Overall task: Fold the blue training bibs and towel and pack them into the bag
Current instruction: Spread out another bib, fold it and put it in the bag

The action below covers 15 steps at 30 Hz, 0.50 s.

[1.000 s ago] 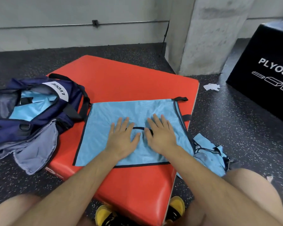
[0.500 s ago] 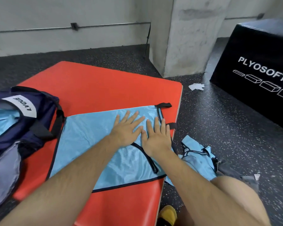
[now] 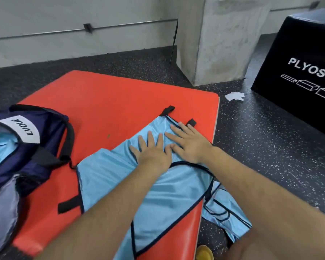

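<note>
Speckled dark rubber floor ran round a red padded mat, and plenty was cut off. The navy fabric bag ran out of frame at the left, pale blue cloth showing in its mouth. The grey cloth below it could have been towel or lining, no telling. Forearms covered the near part of the shiny light-blue bib with black trim, which lay creased and skewed across the mat's lower right, reaching its right edge. Left hand and right hand pressed flat on it side by side, fingers straight and spread, gripping nothing. Another blue bib sat crumpled on the floor just beside the mat. Bare red lay open across the upper middle; a black box and concrete pillar stood beyond.
</note>
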Tool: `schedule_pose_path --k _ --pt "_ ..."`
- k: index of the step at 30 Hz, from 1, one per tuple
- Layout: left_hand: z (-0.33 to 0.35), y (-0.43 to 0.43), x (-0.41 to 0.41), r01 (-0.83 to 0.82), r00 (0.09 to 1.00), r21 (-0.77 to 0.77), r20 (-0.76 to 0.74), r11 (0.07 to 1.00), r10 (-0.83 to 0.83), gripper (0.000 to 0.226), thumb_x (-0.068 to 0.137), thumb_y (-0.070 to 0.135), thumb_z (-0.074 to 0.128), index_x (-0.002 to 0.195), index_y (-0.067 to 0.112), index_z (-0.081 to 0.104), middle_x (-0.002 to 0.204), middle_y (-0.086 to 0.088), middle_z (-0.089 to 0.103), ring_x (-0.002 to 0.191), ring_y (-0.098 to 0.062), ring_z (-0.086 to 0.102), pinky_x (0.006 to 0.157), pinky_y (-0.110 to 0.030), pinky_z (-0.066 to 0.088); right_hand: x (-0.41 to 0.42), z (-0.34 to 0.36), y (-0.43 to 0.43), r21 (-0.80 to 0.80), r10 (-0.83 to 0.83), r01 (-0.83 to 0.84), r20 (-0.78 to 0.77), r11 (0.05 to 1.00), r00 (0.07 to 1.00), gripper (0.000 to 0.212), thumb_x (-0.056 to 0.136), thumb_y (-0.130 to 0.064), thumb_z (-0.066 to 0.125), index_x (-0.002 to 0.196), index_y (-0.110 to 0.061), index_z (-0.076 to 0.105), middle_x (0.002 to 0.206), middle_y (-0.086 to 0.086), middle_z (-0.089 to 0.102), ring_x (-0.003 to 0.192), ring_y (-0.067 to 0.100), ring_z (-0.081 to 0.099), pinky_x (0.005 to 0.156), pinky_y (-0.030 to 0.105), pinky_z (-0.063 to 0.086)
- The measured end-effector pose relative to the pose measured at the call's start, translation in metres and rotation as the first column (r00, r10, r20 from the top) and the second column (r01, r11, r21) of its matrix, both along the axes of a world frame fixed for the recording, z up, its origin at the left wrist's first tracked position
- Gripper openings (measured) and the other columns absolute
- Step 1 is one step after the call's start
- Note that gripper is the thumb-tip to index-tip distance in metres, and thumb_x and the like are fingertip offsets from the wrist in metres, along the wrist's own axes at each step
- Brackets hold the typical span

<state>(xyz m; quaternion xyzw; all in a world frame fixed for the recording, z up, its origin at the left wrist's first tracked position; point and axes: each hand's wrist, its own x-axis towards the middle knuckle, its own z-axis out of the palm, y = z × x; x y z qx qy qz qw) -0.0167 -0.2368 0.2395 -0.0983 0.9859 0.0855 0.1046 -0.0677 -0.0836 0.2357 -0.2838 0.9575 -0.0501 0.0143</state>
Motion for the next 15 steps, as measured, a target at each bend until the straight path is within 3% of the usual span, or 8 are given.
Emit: schedule_pose_path --k 2,3,5,7,10,12,15 --pt "0.006 -0.015 -0.017 0.188 0.974 -0.037 -0.121 0.981 -0.191 0.060 0.102 0.054 0.023 0.158 0.033 0.014 0.167 0.001 0.000 0.152 -0.025 -0.001 0.119 -0.050 0.002 0.007 0.005 -0.015 -0.069 -0.152 0.144 -0.129 0.987 0.980 0.068 0.086 -0.047 0.024 0.135 -0.019 0.060 0.154 0.010 0.043 0.143 0.038 0.035 0.117 0.049 0.028" --pt "0.006 -0.024 -0.024 0.298 0.941 -0.046 -0.154 0.953 -0.302 0.058 0.102 0.052 0.027 0.157 0.034 0.018 0.167 0.004 0.004 0.152 -0.021 0.003 0.120 -0.045 0.006 0.015 0.003 -0.024 -0.131 -0.243 0.222 -0.172 0.966 0.955 0.060 0.083 -0.041 0.031 0.121 -0.013 0.068 0.138 0.014 0.057 0.127 0.042 0.051 0.104 0.050 0.042" --pt "0.000 -0.041 -0.036 0.427 0.895 -0.042 -0.125 0.903 -0.429 0.055 0.103 0.052 0.025 0.156 0.042 0.014 0.166 0.012 0.001 0.153 -0.015 0.001 0.123 -0.042 0.003 0.031 -0.007 -0.042 -0.217 -0.344 0.309 -0.149 0.926 0.927 0.049 0.084 -0.036 0.038 0.112 -0.010 0.069 0.115 0.014 0.065 0.101 0.040 0.059 0.083 0.046 0.047" --pt "-0.010 -0.051 -0.051 0.396 0.914 -0.034 -0.083 0.918 -0.397 0.055 0.102 0.057 0.019 0.155 0.049 0.006 0.165 0.017 -0.006 0.153 -0.012 -0.007 0.123 -0.044 -0.003 0.038 -0.016 -0.053 -0.238 -0.346 0.315 -0.101 0.919 0.933 0.053 0.088 -0.035 0.036 0.122 -0.007 0.066 0.122 0.015 0.065 0.107 0.042 0.060 0.089 0.048 0.049" --pt "-0.009 -0.063 -0.081 0.189 0.980 -0.019 -0.058 0.982 -0.190 0.058 0.101 0.058 0.013 0.157 0.043 0.004 0.166 0.011 -0.008 0.153 -0.018 -0.008 0.123 -0.047 -0.006 0.031 -0.014 -0.063 -0.242 -0.374 0.344 -0.088 0.907 0.923 0.061 0.094 -0.036 0.028 0.137 -0.003 0.056 0.146 0.020 0.050 0.139 0.044 0.040 0.116 0.053 0.032" --pt "-0.001 -0.073 -0.095 0.104 0.994 -0.021 -0.033 0.994 -0.105 0.059 0.103 0.054 0.012 0.159 0.034 0.004 0.167 0.003 -0.007 0.153 -0.024 -0.008 0.123 -0.047 -0.006 0.034 -0.006 -0.076 -0.247 -0.349 0.319 -0.083 0.915 0.934 0.060 0.097 -0.036 0.027 0.145 -0.006 0.047 0.156 0.017 0.037 0.149 0.040 0.022 0.123 0.050 0.016" --pt "0.012 -0.097 -0.085 0.218 0.959 -0.027 -0.181 0.976 -0.219 0.056 0.106 0.043 0.019 0.158 0.024 0.018 0.167 -0.003 0.007 0.154 -0.024 0.004 0.123 -0.043 0.003 0.047 0.002 -0.099 -0.296 -0.300 0.260 -0.096 0.919 0.949 0.062 0.097 -0.036 0.022 0.148 -0.010 0.043 0.160 0.014 0.031 0.151 0.037 0.014 0.124 0.048 0.008"
